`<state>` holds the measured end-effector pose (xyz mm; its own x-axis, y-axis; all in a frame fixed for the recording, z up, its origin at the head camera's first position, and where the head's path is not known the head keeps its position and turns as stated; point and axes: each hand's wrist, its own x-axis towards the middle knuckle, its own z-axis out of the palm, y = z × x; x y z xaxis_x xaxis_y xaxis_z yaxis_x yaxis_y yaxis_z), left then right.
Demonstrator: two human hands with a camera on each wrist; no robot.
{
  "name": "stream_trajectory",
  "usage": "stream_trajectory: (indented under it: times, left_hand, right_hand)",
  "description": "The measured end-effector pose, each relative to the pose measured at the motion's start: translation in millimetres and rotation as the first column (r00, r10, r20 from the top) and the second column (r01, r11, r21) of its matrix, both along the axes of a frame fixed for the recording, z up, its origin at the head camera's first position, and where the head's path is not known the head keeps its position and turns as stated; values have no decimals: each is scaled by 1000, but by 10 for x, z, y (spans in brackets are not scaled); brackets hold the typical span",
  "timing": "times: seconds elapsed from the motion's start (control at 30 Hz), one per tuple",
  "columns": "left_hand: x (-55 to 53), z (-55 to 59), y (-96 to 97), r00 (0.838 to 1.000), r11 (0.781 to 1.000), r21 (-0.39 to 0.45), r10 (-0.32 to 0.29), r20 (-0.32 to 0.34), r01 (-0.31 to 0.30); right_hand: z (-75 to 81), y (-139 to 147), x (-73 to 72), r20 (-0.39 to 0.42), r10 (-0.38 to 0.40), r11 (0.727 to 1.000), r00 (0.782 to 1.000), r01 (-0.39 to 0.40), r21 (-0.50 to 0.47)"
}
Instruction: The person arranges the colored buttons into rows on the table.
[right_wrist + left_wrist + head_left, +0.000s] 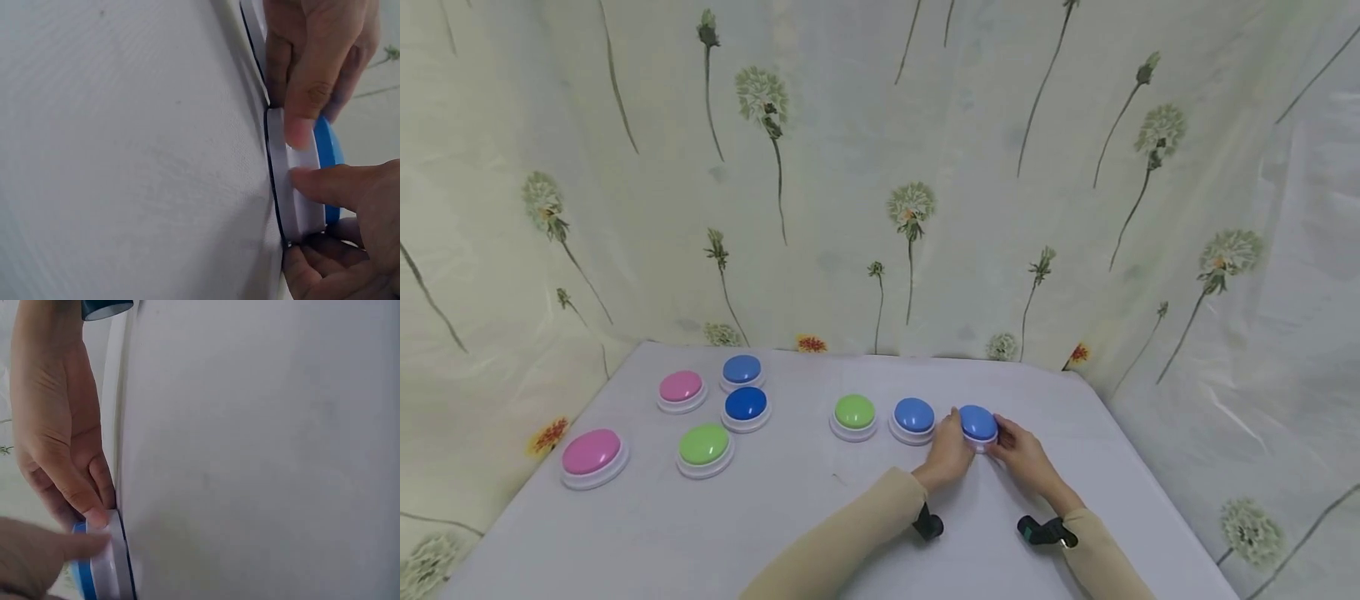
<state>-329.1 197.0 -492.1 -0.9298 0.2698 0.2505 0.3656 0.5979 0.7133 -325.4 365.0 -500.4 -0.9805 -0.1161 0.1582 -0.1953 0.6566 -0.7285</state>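
Observation:
A blue dome push button (pixel 978 422) with a white base sits on the table towards the right, between my two hands. My left hand (pixel 949 454) grips its left side and my right hand (pixel 1024 458) its right side. Up close in the right wrist view, the left thumb (pixel 300 132) and right thumb (pixel 325 184) press on the front of the white base (pixel 284 181), fingers wrapped round the sides. In the left wrist view, the right hand (pixel 59 431) reaches down to the base, with the left hand (pixel 31 556) blurred at lower left. Another blue button (pixel 913 416) stands just left of my left hand.
A green button (pixel 854 412) is further left in the same row. On the left side stand two pink buttons (pixel 680 387), another green one (pixel 703 445) and two blue ones (pixel 746 405). A floral curtain (pixel 835 208) hangs behind the white table (pixel 760 533).

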Motion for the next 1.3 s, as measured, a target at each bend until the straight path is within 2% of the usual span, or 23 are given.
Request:
stream_trajectory:
  times: [0.17,0.23,0.3,0.4,0.5,0.6,0.67,0.83,1.03,1.13,1.23,1.3]
  left_hand:
    - [68,80,-80,993,995,-54,-81,88,86]
    - [114,131,-149,991,990,-87,-109,71,115]
    - [170,210,-255,985,978,-121,-165,56,170]
    - [255,347,-487,960,948,-150,-274,57,280]
    - [321,495,-755,922,915,-116,-378,80,386]
    - [369,607,-1021,891,890,-71,-442,105,450]
    - [398,653,-1185,879,880,-58,-463,110,471]
    - [522,716,-1561,863,870,-49,-479,160,491]
    - [723,792,-1902,822,841,-47,-513,248,539]
    - [837,808,-2078,804,833,-21,-527,274,553]
    - [932,802,-2277,794,829,0,-535,288,559]
    - [972,793,-2427,782,817,1,-553,288,577]
  right_hand:
    - [60,-78,71,-68,-63,994,996,69,82]
    - [92,-120,113,-126,-83,988,989,98,118]
    - [137,-175,167,-184,-85,983,979,113,146]
    - [215,-293,266,-252,-57,983,966,99,154]
    - [325,-435,383,-301,-11,987,954,58,147]
    - [439,-587,509,-329,42,990,943,4,139]
    - [500,-691,594,-339,74,990,938,-28,137]
    - [581,-935,770,-332,149,982,931,-99,162]
    - [607,-1166,935,-288,215,969,933,-168,179]
    - [609,-1289,992,-293,271,959,917,-231,163]
    - [582,-1407,1020,-301,338,940,892,-307,147]
    - [557,-1485,1033,-292,383,924,877,-359,134]
